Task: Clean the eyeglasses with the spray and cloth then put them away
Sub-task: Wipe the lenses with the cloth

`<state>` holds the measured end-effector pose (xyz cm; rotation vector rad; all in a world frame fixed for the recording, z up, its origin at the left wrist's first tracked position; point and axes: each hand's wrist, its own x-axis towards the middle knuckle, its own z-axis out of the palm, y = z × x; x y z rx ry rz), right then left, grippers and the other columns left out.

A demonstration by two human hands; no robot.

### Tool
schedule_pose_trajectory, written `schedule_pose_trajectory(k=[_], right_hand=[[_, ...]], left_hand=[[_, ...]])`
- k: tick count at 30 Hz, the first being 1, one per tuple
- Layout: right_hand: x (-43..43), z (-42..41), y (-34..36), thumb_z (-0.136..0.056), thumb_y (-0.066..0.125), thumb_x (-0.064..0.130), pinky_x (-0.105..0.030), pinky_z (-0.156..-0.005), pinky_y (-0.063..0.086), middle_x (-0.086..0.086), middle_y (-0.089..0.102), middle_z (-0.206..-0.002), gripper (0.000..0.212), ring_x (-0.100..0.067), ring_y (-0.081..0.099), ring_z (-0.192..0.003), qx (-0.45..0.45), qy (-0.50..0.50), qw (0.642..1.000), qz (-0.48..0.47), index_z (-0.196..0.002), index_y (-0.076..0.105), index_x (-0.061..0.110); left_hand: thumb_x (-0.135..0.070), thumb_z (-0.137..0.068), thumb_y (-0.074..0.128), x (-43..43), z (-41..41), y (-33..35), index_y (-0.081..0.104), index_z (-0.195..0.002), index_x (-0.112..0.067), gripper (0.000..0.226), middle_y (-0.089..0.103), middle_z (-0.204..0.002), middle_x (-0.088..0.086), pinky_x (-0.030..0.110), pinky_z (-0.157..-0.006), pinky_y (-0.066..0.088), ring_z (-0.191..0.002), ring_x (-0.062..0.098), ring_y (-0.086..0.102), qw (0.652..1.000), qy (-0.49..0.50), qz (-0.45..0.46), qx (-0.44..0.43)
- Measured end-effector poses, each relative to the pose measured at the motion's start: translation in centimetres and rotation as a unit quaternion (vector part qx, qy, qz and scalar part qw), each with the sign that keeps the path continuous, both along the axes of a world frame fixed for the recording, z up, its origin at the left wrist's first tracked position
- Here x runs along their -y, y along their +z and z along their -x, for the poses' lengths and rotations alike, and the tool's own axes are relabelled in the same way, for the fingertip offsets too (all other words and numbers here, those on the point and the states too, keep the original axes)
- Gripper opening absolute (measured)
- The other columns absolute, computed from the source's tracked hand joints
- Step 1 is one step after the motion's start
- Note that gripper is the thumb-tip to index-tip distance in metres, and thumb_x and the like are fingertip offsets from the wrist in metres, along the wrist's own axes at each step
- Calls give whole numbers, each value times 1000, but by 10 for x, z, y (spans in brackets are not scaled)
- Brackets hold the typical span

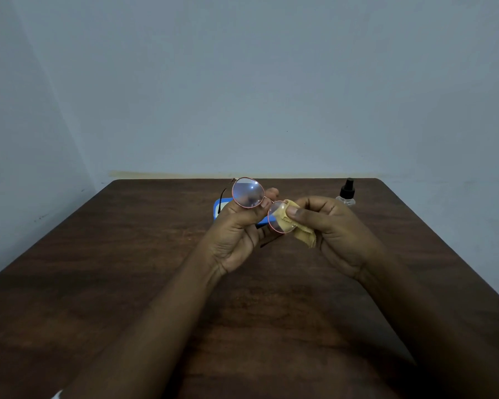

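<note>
I've got both hands up over the table [113, 283], meeting in the middle with the eyeglasses [248, 192] between them. My left hand [236, 228] has its fingers curled in and pinches the frame near the bridge. The thumb tip sits against the lower rim of the lens on that side, and a fingertip shows just past it on the far side. That lens stands above the left grip, tilted toward me, with a bright glint on it. One dark temple arm hangs off the outer edge of the frame, to the left of the grip.

My right hand [332, 226] is closed in a pinch on the yellow cloth [304, 236], thumb on the near face of the other lens. The cloth shows through the glass behind it, so the lens is sandwiched between thumb and fingers with the fabric wrapped round. A loose zigzag-edged corner of the cloth hangs just below the right thumb. The two grips are very near each other, with only the bridge of the frame between them.

A blue case [217, 210] lies on the table behind the left grip, mostly hidden by the hand; I cannot tell whether it is open. The spray bottle [347, 194], clear with a black top, stands upright beyond the right grip, well apart from it, near the far edge.
</note>
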<state>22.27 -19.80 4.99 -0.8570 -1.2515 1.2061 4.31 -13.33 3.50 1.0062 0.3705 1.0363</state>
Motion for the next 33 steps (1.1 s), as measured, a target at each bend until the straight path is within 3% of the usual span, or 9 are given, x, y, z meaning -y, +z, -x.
schedule_pose_trajectory(k=[3, 6, 9, 12, 17, 21, 25, 29, 33], right_hand=[[-1, -3, -1, -86, 80, 14, -22, -62, 53, -12, 77, -89, 3, -16, 71, -75, -14, 24, 1000, 7, -89, 81, 12], [-3, -5, -5, -86, 75, 4, -22, -67, 58, -14, 79, -95, 11, -15, 76, -80, -25, 44, 999, 9, -92, 79, 12], [-3, -4, -5, -81, 84, 10, -26, -74, 60, -16, 78, -99, 11, -19, 76, -87, -14, 52, 998, 22, -90, 81, 15], [-3, 0, -7, -80, 85, 18, -30, -73, 58, -15, 79, -94, 7, -20, 75, -84, 25, 25, 999, 25, -86, 82, 19], [-3, 6, -7, -80, 86, 16, -40, -86, 57, -17, 74, -85, 10, -25, 69, -81, -28, -3, 1000, 12, -76, 77, 11], [-4, 6, -8, -83, 83, 23, -50, -94, 47, -20, 74, -89, 19, -32, 65, -91, -21, -32, 999, 10, -83, 77, 5], [-4, 1, -4, -83, 84, 24, -32, -83, 59, -19, 78, -97, 13, -22, 73, -85, 7, -19, 1000, 19, -85, 81, 11], [-5, -5, -3, -82, 83, 19, -30, -79, 59, -18, 78, -96, 4, -25, 73, -87, 10, 3, 1000, 19, -81, 80, 18], [-3, -1, -5, -82, 83, 15, -22, -68, 58, -7, 79, -86, 6, -12, 74, -76, 10, 13, 1000, 5, -78, 80, 19]], left_hand=[[-13, -85, 71, -1, 0, 0, 70, -115, -5, 31, 73, -112, 10, 45, -84, 64, -100, 26, 73, 1000, 5, 16, 3], [-14, -86, 69, -1, -1, -1, 69, -117, -4, 33, 70, -117, 14, 46, -89, 61, -102, 28, 70, 1000, 0, 27, 1], [-11, -90, 73, 1, -2, -3, 69, -115, -4, 26, 72, -115, 12, 45, -87, 62, -99, 25, 72, 1000, -6, 13, -16], [-13, -87, 70, 4, -5, -3, 70, -111, -4, 25, 73, -106, 7, 40, -79, 63, -92, 22, 71, 999, -7, -7, -40], [-13, -85, 68, 8, -6, -4, 71, -107, -2, 25, 73, -99, 8, 39, -82, 64, -89, 22, 71, 999, -18, -19, -47], [-11, -89, 72, 5, -4, -2, 63, -127, 4, 42, 68, -111, 12, 39, -81, 63, -93, 24, 71, 999, -18, -10, -42], [-11, -87, 72, -2, -2, -5, 68, -116, -2, 31, 71, -119, 11, 44, -84, 63, -102, 27, 72, 1000, -10, 14, -14], [-15, -88, 70, -5, -1, -6, 69, -116, -4, 30, 76, -113, 11, 43, -82, 64, -100, 25, 75, 1000, -9, 5, -15], [-14, -89, 71, -1, -4, -8, 71, -115, -3, 28, 73, -111, 11, 45, -84, 63, -97, 27, 73, 999, -9, -4, -32]])
